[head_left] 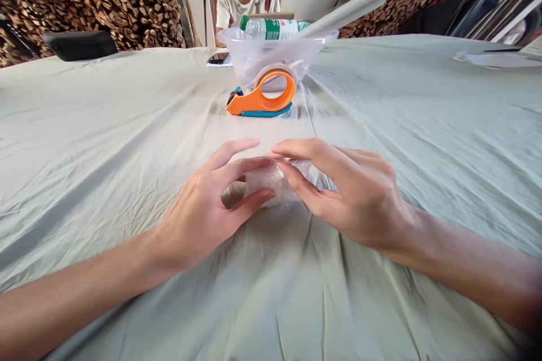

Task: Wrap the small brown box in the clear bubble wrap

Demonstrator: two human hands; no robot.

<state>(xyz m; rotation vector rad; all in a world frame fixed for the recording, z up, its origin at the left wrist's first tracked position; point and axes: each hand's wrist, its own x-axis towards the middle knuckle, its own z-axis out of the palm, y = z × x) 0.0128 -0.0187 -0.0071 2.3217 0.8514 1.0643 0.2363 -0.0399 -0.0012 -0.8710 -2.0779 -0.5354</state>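
A small bundle in clear bubble wrap lies on the cloth between my hands; what is inside it, if anything, I cannot make out. My left hand grips its left end, thumb in front and fingers over the top, with the index finger stretched out beyond. On the right side, my right hand pinches the upper edge of the wrap between thumb and index finger. Beyond the hands stands an orange tape dispenser with a blue strip along its base and a roll of tape on its ring.
Behind the dispenser is a translucent plastic basin holding a green-capped bottle and a long pale roll. A phone lies left of it, a black case farther left. Papers lie at right. A person sits opposite.
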